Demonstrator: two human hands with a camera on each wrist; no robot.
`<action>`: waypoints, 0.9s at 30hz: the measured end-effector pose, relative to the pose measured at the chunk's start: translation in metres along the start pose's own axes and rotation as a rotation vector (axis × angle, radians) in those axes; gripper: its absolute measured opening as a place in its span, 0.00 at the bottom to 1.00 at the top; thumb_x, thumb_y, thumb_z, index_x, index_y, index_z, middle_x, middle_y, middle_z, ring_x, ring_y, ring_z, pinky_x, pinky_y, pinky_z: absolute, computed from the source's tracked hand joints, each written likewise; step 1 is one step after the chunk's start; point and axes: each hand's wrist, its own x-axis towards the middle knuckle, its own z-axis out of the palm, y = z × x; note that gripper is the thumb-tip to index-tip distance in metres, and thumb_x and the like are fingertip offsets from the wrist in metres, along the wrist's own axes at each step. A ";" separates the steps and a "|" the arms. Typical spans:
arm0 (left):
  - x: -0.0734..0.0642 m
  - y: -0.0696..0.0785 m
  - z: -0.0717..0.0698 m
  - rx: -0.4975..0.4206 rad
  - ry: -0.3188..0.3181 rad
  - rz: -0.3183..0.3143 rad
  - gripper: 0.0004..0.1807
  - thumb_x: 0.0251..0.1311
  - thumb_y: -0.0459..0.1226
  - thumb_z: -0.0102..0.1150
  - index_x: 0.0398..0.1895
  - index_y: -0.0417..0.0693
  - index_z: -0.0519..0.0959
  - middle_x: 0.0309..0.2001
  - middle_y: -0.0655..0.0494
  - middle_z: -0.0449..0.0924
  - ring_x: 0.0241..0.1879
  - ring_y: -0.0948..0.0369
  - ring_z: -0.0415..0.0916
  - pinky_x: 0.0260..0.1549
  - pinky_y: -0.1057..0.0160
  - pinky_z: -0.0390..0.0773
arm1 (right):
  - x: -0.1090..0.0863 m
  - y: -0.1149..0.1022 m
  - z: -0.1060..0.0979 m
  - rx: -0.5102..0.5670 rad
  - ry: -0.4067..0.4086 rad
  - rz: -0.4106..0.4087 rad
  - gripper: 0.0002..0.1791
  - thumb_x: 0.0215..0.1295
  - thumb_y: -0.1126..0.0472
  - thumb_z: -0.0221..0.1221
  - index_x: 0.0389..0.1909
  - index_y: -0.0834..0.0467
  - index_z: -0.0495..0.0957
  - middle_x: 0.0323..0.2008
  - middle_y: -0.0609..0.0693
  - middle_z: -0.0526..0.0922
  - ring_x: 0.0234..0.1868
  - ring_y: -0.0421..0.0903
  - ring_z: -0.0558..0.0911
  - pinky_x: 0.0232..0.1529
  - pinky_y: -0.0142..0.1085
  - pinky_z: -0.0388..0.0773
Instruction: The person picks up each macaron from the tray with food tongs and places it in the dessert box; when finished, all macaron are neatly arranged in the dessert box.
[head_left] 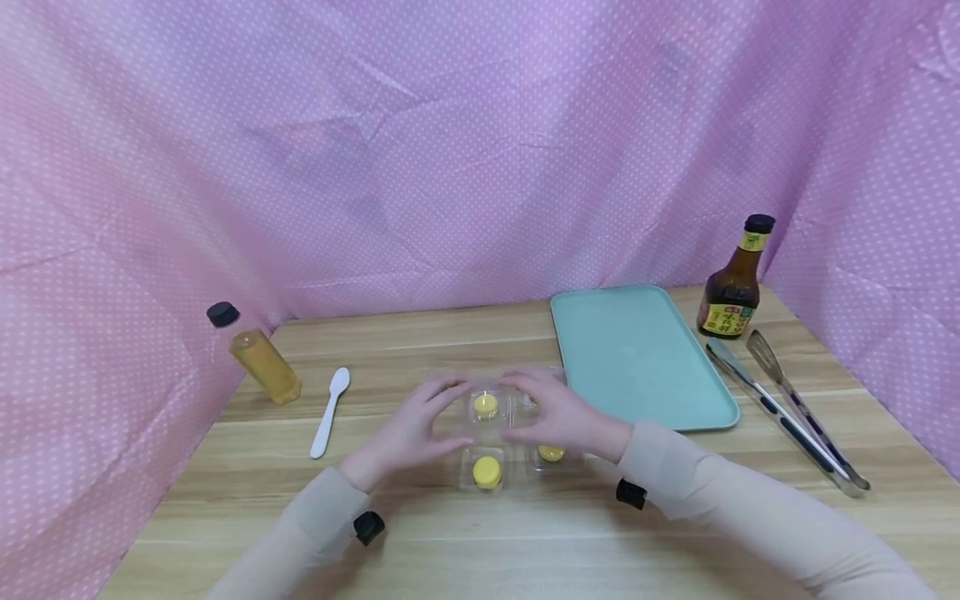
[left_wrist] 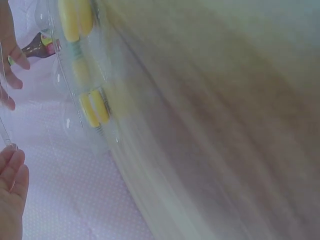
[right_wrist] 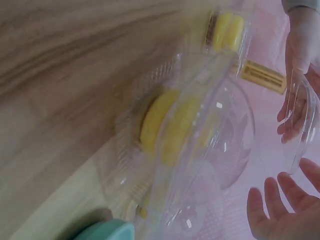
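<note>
Both hands hold a clear plastic lid (right_wrist: 306,117) by its opposite sides, above a clear plastic box (head_left: 468,482) with several compartments. The left hand (head_left: 405,429) is on the lid's left side, and its fingertips meet the thin edge in the left wrist view. On the other side the right hand (head_left: 558,417) pinches the lid between thumb and fingers. Yellow macarons (head_left: 487,472) sit in the box's compartments; one macaron (right_wrist: 167,125) shows large in the right wrist view. The right hand partly covers the box's right compartments. In the head view the lid barely shows.
A pale green tray (head_left: 637,358) lies right of the box. Beyond it are a dark sauce bottle (head_left: 731,292) and metal tongs (head_left: 795,417). To the left are a white spoon (head_left: 328,417) and a black-capped bottle of yellow liquid (head_left: 262,362). A pink dotted cloth (head_left: 450,167) hangs behind.
</note>
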 end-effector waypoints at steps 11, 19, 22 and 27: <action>-0.018 0.007 -0.001 -0.014 -0.079 -0.038 0.40 0.47 0.49 0.71 0.65 0.47 0.68 0.61 0.49 0.70 0.60 0.53 0.70 0.59 0.52 0.73 | -0.005 -0.010 0.019 -0.261 -0.004 -0.075 0.40 0.43 0.45 0.72 0.57 0.59 0.73 0.57 0.53 0.77 0.61 0.54 0.73 0.61 0.51 0.71; -0.023 0.010 0.004 -0.048 -0.158 -0.041 0.39 0.49 0.48 0.70 0.64 0.43 0.68 0.62 0.46 0.70 0.61 0.53 0.69 0.61 0.53 0.71 | -0.009 -0.013 0.026 -0.371 -0.042 -0.095 0.41 0.39 0.42 0.73 0.56 0.56 0.75 0.54 0.50 0.79 0.57 0.51 0.76 0.57 0.47 0.75; -0.024 0.011 0.006 -0.060 -0.209 -0.067 0.40 0.49 0.49 0.69 0.65 0.46 0.67 0.63 0.46 0.69 0.62 0.52 0.68 0.61 0.52 0.71 | -0.009 -0.014 0.028 -0.377 -0.095 -0.054 0.43 0.40 0.41 0.71 0.59 0.54 0.73 0.55 0.51 0.78 0.57 0.51 0.76 0.57 0.47 0.75; -0.025 0.011 0.008 -0.036 -0.278 -0.073 0.40 0.49 0.51 0.68 0.65 0.44 0.67 0.63 0.44 0.69 0.62 0.51 0.67 0.61 0.51 0.71 | -0.010 -0.014 0.032 -0.402 -0.155 -0.034 0.41 0.41 0.40 0.70 0.59 0.52 0.74 0.52 0.49 0.80 0.54 0.50 0.77 0.52 0.45 0.78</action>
